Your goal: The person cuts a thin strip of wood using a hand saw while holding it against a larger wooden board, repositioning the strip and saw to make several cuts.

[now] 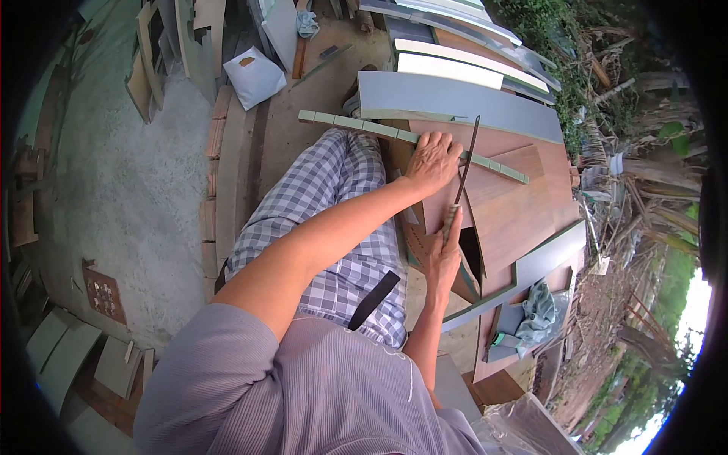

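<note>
My left hand (434, 162) is closed over a long, narrow grey-green strip (349, 122) with cross lines along its length. The strip lies slantwise over a brown wooden board (509, 205) and sticks out past it to the left. In my right hand (443, 254) is the handle of a long, thin, dark-bladed tool (472, 144); whether it is a saw or a file I cannot make out. Its blade crosses the strip just right of my left fingers. The part of the strip under my left hand is hidden.
A grey panel (455, 100) lies beyond the strip, with more pale panels stacked behind. To the right are a grey angled piece (550, 254) and a blue-green cloth (537, 312). A white bag (255, 78) sits on the floor near leaning boards (196, 45). Plants border the right side.
</note>
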The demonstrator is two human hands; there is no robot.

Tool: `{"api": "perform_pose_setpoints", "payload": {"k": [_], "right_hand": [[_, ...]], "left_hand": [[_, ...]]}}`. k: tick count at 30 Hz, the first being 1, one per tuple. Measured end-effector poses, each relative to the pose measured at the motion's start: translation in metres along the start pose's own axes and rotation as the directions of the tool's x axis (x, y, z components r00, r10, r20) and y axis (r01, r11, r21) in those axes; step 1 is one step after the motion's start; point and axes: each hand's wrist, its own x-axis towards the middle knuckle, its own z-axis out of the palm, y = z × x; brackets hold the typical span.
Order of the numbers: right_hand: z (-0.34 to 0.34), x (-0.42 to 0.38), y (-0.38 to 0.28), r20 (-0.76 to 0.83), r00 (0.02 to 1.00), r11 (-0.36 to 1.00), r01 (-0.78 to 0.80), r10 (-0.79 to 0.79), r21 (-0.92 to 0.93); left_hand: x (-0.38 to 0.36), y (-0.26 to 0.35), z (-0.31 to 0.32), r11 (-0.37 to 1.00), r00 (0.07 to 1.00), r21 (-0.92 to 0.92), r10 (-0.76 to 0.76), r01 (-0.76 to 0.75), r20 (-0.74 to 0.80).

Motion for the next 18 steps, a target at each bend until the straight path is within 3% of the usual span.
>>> {"api": "perform_pose_setpoints", "payload": {"k": [2,8,10,13,18], "right_hand": [[0.000,0.003,-0.001,-0.029,0.998,0.998,0.059,-0.059,-0.027],[0.005,-0.027,0.016,0.004,0.999,0.999,-0.047,0.047,0.018],[0.009,-0.034,0.025,-0.058,0.997,0.999,0.052,-0.052,-0.005],[0.005,-0.030,0.021,-0.007,1.000,1.000,-0.028,0.028,-0.004],[-0.001,-0.004,0.004,-0.018,1.000,0.999,0.021,-0.022,-0.035]], "left_hand": [[0.000,-0.001,0.001,1.000,1.000,-0.002,0.013,-0.013,-0.010],[0.000,0.000,-0.001,1.000,1.000,0.015,0.020,-0.020,-0.017],[-0.001,0.000,-0.001,1.000,1.000,-0.003,0.010,-0.010,0.002],[0.000,0.001,-0.003,1.000,1.000,-0.008,0.002,-0.002,0.010],[0.000,0.001,-0.003,1.000,1.000,0.010,0.013,-0.013,-0.003]]}}
